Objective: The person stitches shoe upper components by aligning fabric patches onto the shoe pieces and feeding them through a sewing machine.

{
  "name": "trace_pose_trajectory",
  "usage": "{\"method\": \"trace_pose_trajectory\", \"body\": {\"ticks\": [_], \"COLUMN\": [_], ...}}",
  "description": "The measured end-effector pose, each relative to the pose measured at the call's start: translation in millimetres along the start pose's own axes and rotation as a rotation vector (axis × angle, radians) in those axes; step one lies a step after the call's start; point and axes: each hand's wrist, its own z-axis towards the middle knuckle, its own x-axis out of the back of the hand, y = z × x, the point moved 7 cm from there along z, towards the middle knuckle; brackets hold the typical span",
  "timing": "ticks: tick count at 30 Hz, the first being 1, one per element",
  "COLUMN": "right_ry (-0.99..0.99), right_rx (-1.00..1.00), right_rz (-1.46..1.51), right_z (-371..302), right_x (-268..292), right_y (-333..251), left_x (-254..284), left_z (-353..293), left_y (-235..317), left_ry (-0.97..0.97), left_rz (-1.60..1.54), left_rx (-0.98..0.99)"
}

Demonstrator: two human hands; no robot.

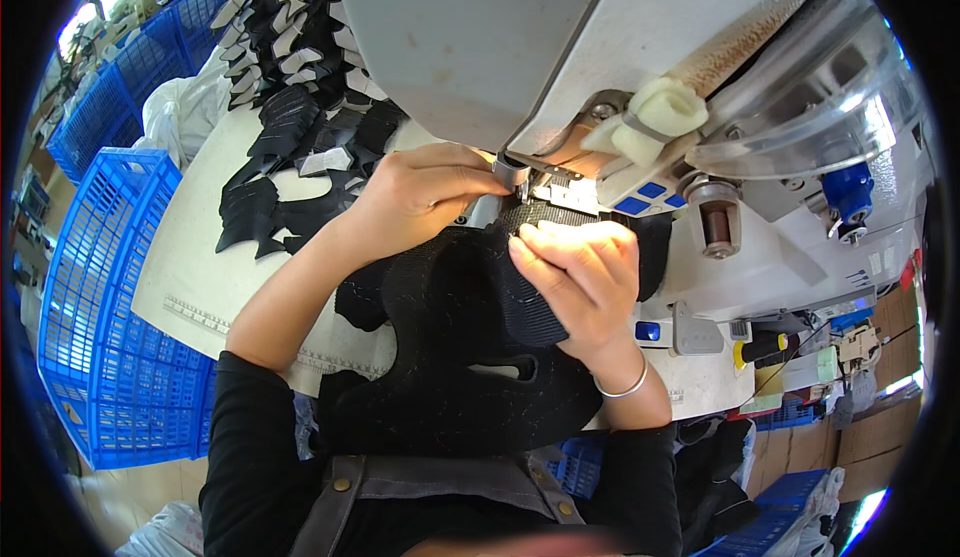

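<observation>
Black fabric piece [450,347] spreads below and between the hands, matte and flecked with pale lint. Left hand [415,197], fingertips drawn together beside the sewing machine's [460,57] needle area; whether it grips anything, I cannot tell. Rightward come a curved outline, a narrow slot [505,369] and a ribbed, mesh-like panel [530,307], its upper edge pinched by the right hand [590,267].

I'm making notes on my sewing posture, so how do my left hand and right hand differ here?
Your left hand has its fingertips close beside the metal presser foot; your right hand sits lower in the picture, pinching black mesh fabric. The right hand has a silvery bangle at its wrist; the left has none. Both are ungloved, with forearms bare below black sleeves.
</observation>
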Motion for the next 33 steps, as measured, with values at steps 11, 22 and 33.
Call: {"method": "trace_pose_trajectory", "body": {"ticks": [11, 22, 33], "right_ry": [-0.312, -0.138, -0.163], "right_rx": [-0.295, -0.061, -0.070], "right_rz": [-0.046, -0.156, -0.080], "right_z": [6, 4, -7], "right_x": [12, 2, 2], "right_y": [34, 6, 13], "left_x": [26, 56, 62], "left_z": [0, -13, -168], "left_y": [-1, -61, -97], "left_ry": [-0.453, -0.019, -0.416], "left_rz": [-0.262, -0.306, 0.305], "left_rx": [0.293, 0.516, 0.601]}}
